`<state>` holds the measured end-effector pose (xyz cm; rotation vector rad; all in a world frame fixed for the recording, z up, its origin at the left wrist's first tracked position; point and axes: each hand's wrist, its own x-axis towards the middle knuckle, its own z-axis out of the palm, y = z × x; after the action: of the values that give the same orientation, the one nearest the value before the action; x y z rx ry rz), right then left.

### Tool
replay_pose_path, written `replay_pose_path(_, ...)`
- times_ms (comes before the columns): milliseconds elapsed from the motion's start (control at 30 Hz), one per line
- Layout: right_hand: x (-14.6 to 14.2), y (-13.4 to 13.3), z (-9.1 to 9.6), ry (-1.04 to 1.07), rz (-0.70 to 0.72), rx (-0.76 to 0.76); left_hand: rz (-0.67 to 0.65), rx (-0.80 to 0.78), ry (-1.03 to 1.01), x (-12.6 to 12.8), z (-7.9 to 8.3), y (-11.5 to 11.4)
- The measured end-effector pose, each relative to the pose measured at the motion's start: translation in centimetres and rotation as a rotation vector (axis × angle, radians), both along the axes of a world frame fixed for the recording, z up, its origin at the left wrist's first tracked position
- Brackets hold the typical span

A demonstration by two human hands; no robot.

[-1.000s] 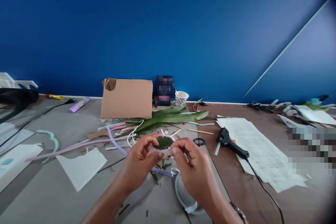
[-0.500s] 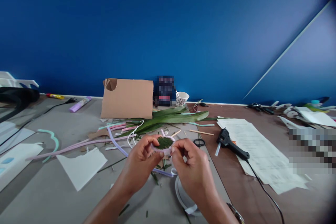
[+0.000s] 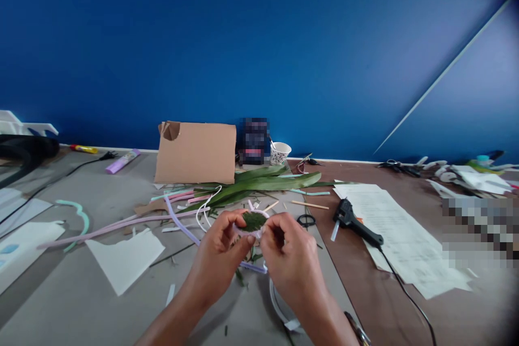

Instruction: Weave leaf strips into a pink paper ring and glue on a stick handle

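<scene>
Between my hands is a small round piece (image 3: pixel 253 220) with a green leafy middle and a pale lilac rim. My left hand (image 3: pixel 221 251) grips its left side, fingers curled behind and thumb at the front edge. At the right front of the rim, the fingertips of my right hand (image 3: pixel 290 254) are pinched together. Whether they also hold a small strip there is hidden. Below my right wrist lies a round grey-white spool (image 3: pixel 279 300), partly covered. Green clippings (image 3: pixel 240 275) and a purple strip (image 3: pixel 253 267) lie under the hands.
Long green leaves (image 3: pixel 267 184) lie before a cardboard piece (image 3: pixel 197 152). A patterned paper cup (image 3: pixel 280 153) stands by the wall. To the right, a black glue gun (image 3: pixel 357 221) with a cord rests beside printed sheets (image 3: pixel 389 211). Black-handled scissors (image 3: pixel 306 220) and a wooden stick (image 3: pixel 310 205) lie nearby.
My right hand has shifted slightly left along the front of the rim, its fingers closing in more. My left hand keeps its grip on the round piece.
</scene>
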<state>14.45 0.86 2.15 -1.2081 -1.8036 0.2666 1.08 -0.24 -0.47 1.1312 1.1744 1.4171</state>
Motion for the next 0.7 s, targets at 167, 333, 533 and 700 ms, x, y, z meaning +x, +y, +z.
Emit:
replay_pose_path(167, 0.0, 0.0, 0.0, -0.013, -0.004, 0.014, -0.023, -0.022, -0.022, 0.2, 0.5, -0.3)
replay_pose_path(333, 0.1, -0.1, -0.2, -0.022, 0.019, 0.016, -0.06, -0.057, -0.123, 0.3, 0.9, -0.4)
replay_pose_path(533, 0.0, -0.1, -0.5, -0.011, 0.042, 0.017, -0.02, -0.114, -0.064, 0.4, 1.0, -0.4)
replay_pose_path(700, -0.1, -0.2, -0.4, -0.013, 0.055, 0.025, 0.019, -0.108, -0.056, 0.6, 1.2, -0.2)
